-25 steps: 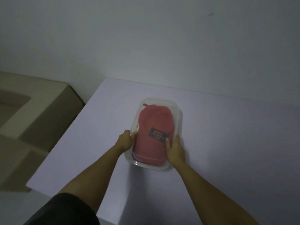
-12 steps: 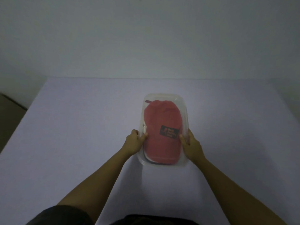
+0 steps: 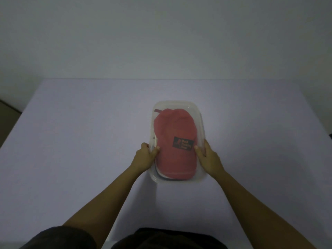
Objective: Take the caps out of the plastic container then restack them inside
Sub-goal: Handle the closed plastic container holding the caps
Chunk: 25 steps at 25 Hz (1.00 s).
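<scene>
A red cap [image 3: 174, 142] with a dark patch [image 3: 183, 143] lies on top inside the clear plastic container [image 3: 177, 103], which sits mid-table [image 3: 80, 141]. The left hand [image 3: 146, 157] and right hand [image 3: 208, 155] each grip a long side wall, fingers [image 3: 197, 147] closed over the rim.

The table [image 3: 80, 141] lies bare toward every edge and corner — only the plastic container [image 3: 201, 123] stands mid-table. Its long sides are taken near the front edge by the left hand [image 3: 144, 158] and right hand [image 3: 209, 157].
</scene>
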Each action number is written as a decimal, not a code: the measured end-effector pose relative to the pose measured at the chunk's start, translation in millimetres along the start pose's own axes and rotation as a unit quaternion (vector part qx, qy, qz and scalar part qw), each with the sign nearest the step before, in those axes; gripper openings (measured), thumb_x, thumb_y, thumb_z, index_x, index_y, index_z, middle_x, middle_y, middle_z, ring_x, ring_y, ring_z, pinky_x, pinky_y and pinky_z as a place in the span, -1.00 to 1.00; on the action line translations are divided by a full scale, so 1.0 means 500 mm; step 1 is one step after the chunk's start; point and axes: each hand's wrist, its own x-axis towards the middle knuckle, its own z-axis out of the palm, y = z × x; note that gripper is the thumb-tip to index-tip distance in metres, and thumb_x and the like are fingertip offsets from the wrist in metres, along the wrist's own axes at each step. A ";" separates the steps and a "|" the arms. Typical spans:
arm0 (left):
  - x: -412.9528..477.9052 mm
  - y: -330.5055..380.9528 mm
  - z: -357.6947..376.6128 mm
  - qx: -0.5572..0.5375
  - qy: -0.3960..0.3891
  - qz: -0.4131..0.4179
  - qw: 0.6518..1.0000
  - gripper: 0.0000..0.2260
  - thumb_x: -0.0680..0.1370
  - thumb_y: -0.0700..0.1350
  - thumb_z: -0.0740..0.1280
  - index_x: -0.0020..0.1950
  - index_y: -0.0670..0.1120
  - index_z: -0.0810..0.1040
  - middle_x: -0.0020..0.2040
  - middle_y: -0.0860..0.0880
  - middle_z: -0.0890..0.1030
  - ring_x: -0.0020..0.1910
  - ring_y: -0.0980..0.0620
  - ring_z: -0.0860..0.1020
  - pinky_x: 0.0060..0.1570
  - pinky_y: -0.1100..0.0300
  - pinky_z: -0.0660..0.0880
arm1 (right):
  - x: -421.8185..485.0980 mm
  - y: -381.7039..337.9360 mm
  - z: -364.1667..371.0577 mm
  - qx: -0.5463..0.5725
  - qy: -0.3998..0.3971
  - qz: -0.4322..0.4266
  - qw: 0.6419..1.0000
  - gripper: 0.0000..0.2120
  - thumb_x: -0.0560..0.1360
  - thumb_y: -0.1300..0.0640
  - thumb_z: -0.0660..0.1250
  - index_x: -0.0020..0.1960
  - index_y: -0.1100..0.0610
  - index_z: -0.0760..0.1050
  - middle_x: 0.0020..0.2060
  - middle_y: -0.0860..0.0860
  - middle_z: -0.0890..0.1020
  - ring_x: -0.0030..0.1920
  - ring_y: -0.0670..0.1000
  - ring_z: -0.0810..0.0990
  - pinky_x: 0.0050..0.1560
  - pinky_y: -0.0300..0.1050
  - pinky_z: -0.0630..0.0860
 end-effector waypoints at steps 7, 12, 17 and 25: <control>0.010 0.073 -0.021 -0.024 0.062 0.087 0.994 -0.56 0.50 -0.02 0.31 0.31 -0.18 0.35 0.05 0.00 0.47 0.05 -0.03 0.42 -0.07 0.20 0.43 | -0.010 -0.002 0.030 0.108 0.042 0.052 0.992 -0.37 0.54 -0.16 0.15 0.52 0.00 0.04 0.41 0.15 0.37 0.37 0.19 0.38 0.37 0.04 0.30; 0.146 0.138 -0.058 0.028 0.095 0.101 0.990 -0.46 0.60 -0.01 0.18 0.48 -0.27 0.17 0.45 -0.27 0.29 0.42 -0.21 0.30 0.38 0.00 0.26 | -0.017 0.003 0.038 0.153 0.050 0.067 0.985 -0.32 0.45 -0.20 0.30 0.47 0.04 0.20 0.32 0.10 0.49 0.29 0.12 0.48 0.32 0.00 0.39; 0.222 0.169 -0.067 0.086 0.071 0.083 0.990 -0.52 0.57 0.05 0.23 0.32 -0.30 0.36 0.30 -0.29 0.44 0.26 -0.25 0.43 0.12 0.05 0.38 | -0.011 0.001 0.041 0.132 0.052 0.074 0.987 -0.30 0.47 -0.21 0.26 0.49 0.05 0.15 0.35 0.13 0.45 0.33 0.14 0.44 0.36 0.04 0.35; 0.253 0.154 -0.065 0.023 0.049 0.026 0.998 -0.44 0.45 0.09 0.31 0.34 -0.22 0.39 0.31 -0.23 0.42 0.22 -0.23 0.47 0.21 -0.09 0.47 | -0.010 0.006 0.046 0.115 0.067 0.079 0.988 -0.31 0.48 -0.22 0.23 0.50 0.04 0.13 0.38 0.12 0.42 0.37 0.15 0.40 0.36 0.00 0.31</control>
